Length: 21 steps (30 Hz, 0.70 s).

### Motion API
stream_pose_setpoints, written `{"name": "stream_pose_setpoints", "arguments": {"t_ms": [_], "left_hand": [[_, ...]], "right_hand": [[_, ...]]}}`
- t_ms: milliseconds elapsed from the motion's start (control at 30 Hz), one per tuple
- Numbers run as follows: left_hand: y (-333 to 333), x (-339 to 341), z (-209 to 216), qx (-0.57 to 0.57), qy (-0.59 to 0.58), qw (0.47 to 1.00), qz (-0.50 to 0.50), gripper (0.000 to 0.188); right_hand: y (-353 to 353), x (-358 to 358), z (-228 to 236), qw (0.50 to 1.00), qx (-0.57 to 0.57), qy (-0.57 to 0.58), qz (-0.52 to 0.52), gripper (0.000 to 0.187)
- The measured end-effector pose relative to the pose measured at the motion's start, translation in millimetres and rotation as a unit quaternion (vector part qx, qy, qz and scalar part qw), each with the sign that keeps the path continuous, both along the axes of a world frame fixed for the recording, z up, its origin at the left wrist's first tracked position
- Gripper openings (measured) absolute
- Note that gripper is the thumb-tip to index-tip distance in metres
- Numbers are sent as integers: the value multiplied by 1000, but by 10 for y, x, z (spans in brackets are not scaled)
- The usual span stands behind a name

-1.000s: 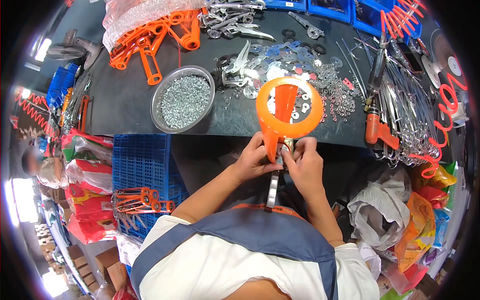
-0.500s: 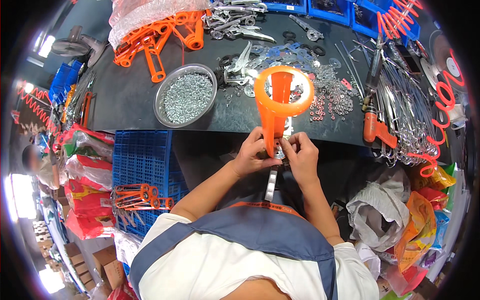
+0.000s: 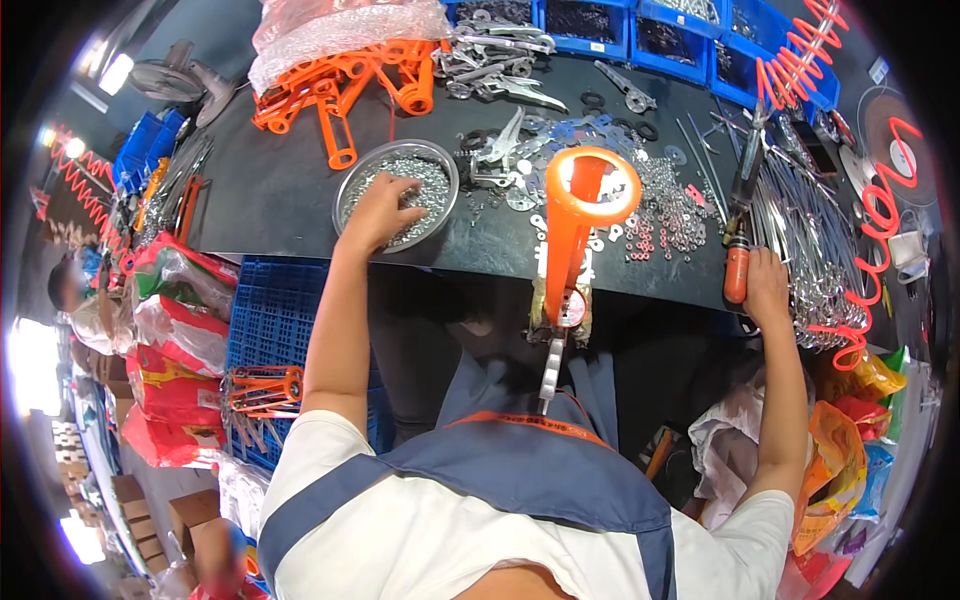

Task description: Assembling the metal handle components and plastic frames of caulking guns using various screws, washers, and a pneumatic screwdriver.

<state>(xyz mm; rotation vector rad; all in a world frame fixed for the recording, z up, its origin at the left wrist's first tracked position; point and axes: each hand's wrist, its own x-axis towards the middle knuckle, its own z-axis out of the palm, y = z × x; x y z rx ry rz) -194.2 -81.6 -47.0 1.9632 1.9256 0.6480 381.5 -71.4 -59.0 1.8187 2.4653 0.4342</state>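
An orange caulking gun frame (image 3: 568,240) stands upright at the table's front edge, its ring end towards me. At its lower end a silver handle piece (image 3: 551,372) hangs below the edge, and neither hand touches the frame. My left hand (image 3: 378,212) reaches into a round metal bowl (image 3: 452,205) of small silver fasteners (image 3: 425,190). Its thumb and forefinger are apart; whether the fingertips touch a fastener I cannot make out. Over on the right, my right hand (image 3: 768,287) is closed around the grip of a red-orange pistol-grip air tool (image 3: 737,272), which lies on the table.
Orange frames (image 3: 340,130) and silver handles (image 3: 500,60) lie at the back. Washers and nuts (image 3: 665,215) are strewn behind the upright frame. Hooked metal rods (image 3: 810,230) and a red coiled hose (image 3: 880,210) sit on the right. Blue bins (image 3: 585,28) line the far edge.
Both hands have left the orange frame. The left has moved left into the bowl, and the right has moved right and closed on the air tool.
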Motion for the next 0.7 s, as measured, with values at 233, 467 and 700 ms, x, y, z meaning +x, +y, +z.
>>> {"name": "stream_pose_setpoints", "arguments": {"t_ms": [233,467,700], "left_hand": [[-9,-4,86,-38,-168,983,59,16],[-15,-282,18,-52,-747,662,37,22],[-1012,704,-86,-237,-865,427,-118,17]], "right_hand": [[-188,28,189,989,12,143,-28,44],[-930,-456,1102,616,-174,749,-173,43],[-1567,-1064,1089,385,-387,834,-82,64]]}}
